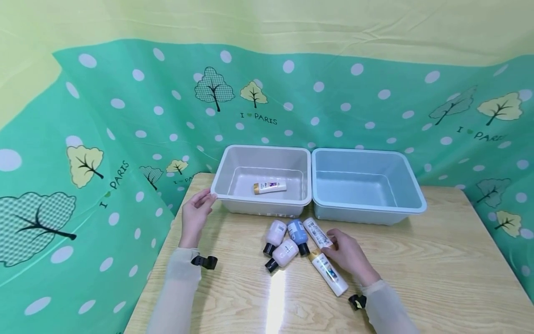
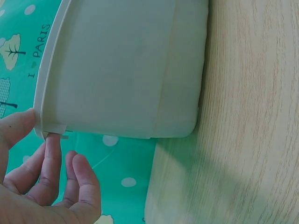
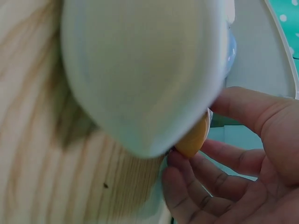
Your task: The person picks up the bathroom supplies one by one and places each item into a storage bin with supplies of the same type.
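Bottles lie in a small cluster on the wooden bench (image 1: 438,260) just in front of two plastic tubs. From the head view, the right hand (image 1: 350,257) rests on the white bottle with a gold cap (image 1: 320,234), fingers curled around its lower end; a second white bottle (image 1: 331,274) lies alongside, under the palm's edge. Just left of these sit a blue bottle (image 1: 297,232) and two pale pink bottles with black caps (image 1: 276,234) (image 1: 284,254), all touching or nearly so. The left hand (image 1: 195,214) reaches to the near left corner of the white tub (image 1: 233,162), fingertips at its rim. Inside that tub lies one small white tube with a gold cap (image 1: 269,187). The pale blue tub (image 1: 410,185) stands right beside it, rims touching. A green spotted cloth (image 1: 104,139) printed with trees hangs behind and to both sides.

From the left wrist, the left hand (image 2: 46,182) shows its thumb against the tub's rim and a fingertip tucked under the lip, other fingers loosely bent; the white tub's (image 2: 126,70) outer wall fills the view.

From the right wrist, the right hand (image 3: 243,163) curls around a gold cap (image 3: 194,137), with a blurred white bottle's (image 3: 140,70) body very close to the lens.
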The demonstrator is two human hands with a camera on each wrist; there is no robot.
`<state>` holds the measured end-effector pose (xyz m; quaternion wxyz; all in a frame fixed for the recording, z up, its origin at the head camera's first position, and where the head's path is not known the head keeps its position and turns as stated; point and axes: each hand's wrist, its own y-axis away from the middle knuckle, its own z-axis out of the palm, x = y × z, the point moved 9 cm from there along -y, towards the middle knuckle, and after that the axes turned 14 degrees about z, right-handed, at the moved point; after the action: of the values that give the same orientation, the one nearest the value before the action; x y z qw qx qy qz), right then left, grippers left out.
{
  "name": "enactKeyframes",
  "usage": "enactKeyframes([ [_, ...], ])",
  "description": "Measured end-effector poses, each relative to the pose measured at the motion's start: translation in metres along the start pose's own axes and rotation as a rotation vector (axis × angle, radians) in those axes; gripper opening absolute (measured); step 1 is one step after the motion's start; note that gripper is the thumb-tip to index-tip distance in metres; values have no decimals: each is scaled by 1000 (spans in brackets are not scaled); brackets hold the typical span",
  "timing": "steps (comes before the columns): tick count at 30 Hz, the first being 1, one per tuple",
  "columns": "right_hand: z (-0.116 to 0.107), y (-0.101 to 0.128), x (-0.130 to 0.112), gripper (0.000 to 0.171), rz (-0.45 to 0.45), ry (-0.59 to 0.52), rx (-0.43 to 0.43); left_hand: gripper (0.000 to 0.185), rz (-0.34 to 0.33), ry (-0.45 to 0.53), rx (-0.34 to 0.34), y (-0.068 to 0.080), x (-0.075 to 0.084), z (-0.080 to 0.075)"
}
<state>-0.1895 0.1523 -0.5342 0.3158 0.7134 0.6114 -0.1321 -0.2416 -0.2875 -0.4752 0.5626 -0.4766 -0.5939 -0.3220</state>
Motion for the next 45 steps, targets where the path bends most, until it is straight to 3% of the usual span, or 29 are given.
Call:
enactKeyframes([
  [15, 1, -2, 6, 43, 33, -116, -48, 43, 1, -10, 4, -2, -1, 0],
  [26, -2, -3, 16, 38, 63, -317, -79, 42, 5, -1, 11, -1, 1, 0],
  [33, 0, -4, 25, 42, 141, -538, -143, 42, 3, -8, 14, -1, -1, 0],
  [38, -5, 0, 27, 41, 166, -617, -155, 42, -1, -16, 16, -1, -2, 0],
  [45, -22, 11, 18, 44, 115, -699, -178, 43, 0, -12, 12, -1, -2, 0],
])
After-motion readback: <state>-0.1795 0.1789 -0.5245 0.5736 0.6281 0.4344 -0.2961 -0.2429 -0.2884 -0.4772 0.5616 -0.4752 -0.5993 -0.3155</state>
